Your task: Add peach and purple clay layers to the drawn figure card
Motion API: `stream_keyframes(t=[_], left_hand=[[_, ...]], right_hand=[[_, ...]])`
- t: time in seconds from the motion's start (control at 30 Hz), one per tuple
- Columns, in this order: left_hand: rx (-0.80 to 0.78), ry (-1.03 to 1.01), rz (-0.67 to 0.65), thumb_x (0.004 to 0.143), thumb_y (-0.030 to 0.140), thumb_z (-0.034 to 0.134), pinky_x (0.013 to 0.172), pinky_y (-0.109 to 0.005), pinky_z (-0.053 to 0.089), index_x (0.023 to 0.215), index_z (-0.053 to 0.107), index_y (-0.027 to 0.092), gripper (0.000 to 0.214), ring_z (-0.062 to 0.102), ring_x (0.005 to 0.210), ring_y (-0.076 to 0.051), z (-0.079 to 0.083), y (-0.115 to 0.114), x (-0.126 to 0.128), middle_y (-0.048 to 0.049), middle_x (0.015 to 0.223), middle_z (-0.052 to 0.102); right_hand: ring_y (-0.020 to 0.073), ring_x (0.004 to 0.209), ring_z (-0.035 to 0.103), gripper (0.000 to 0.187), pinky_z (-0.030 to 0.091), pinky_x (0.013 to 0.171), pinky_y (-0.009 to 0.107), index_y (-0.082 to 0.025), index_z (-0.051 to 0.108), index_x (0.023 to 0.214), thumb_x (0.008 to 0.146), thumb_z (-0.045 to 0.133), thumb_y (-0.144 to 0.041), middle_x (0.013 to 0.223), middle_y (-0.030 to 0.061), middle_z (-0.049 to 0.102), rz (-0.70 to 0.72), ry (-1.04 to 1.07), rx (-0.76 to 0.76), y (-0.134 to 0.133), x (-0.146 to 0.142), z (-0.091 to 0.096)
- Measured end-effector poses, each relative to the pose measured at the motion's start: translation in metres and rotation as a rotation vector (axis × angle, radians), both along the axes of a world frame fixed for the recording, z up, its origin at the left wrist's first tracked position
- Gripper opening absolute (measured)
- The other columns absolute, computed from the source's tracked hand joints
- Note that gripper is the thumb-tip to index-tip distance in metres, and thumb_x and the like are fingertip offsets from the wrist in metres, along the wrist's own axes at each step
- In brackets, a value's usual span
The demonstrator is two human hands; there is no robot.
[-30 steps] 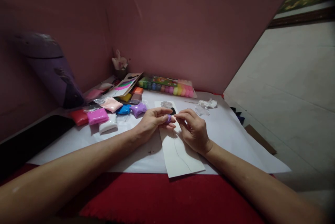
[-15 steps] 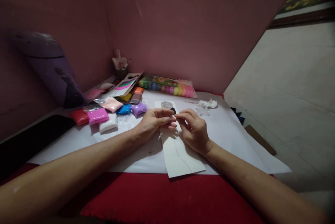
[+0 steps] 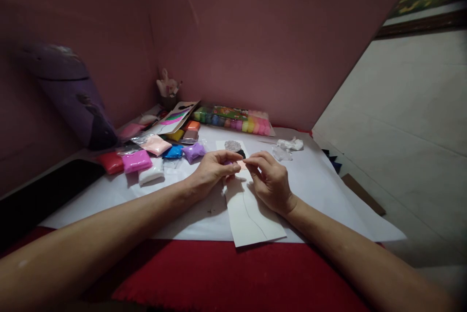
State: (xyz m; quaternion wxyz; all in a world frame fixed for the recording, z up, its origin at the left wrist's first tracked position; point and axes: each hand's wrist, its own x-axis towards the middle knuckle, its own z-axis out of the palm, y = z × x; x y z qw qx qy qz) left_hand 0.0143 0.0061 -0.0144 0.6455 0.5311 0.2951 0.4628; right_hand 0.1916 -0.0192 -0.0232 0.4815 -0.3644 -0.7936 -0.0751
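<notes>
clay (image 3: 228, 162) is pinched in the left hand (image 3: 209, 172); the right hand (image 3: 272, 180) is just right of it, its grip unclear.

The small piece pinched in the left hand (image 3: 211, 172) at centre frame is almost wholly hidden by its fingertips, and whether the right hand (image 3: 272, 183) touches it cannot be told. The purple object (image 3: 69, 98) at upper left is blurred, the figure (image 3: 167, 87) behind too small to identify. Both forearms run off the lower edge.
</notes>
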Motion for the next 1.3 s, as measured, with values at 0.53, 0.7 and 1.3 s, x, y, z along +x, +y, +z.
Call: stream_keyframes(t=[0.53,0.7,1.3], left_hand=[[-0.097,-0.104,-0.115,0.080,0.008,0.064,0.064,-0.032,0.058,0.097,0.066,0.006,0.017,0.069,0.064,-0.017,-0.0012,-0.0002,0.0011,-0.0079,0.078,0.068],[-0.100,-0.148,-0.091,0.076,0.012,0.072,0.073,-0.031,0.056,0.096,0.067,0.009,0.021,0.069,0.069,-0.015,-0.0022,0.0002,0.0031,-0.0069,0.082,0.070],[-0.088,-0.107,-0.122,0.079,0.016,0.069,0.068,-0.033,0.058,0.100,0.065,0.007,0.023,0.070,0.069,-0.018,-0.0023,-0.0013,0.0015,-0.0075,0.078,0.069]], right_hand=[[0.0173,0.076,0.064,0.015,0.052,0.065,0.030,-0.019,0.067,0.096,0.092,0.053,-0.015,0.090,0.0073,0.066,0.001,-0.004,0.007,0.0000,-0.0002,0.0003],[0.0174,0.078,0.065,0.015,0.053,0.068,0.030,-0.021,0.066,0.095,0.092,0.053,-0.014,0.091,0.0066,0.066,0.003,-0.002,-0.004,-0.0001,-0.0002,-0.0005],[0.0175,0.077,0.064,0.015,0.053,0.067,0.030,-0.018,0.067,0.095,0.092,0.053,-0.014,0.089,0.0078,0.066,0.016,-0.001,0.003,-0.0003,-0.0004,-0.0001]])
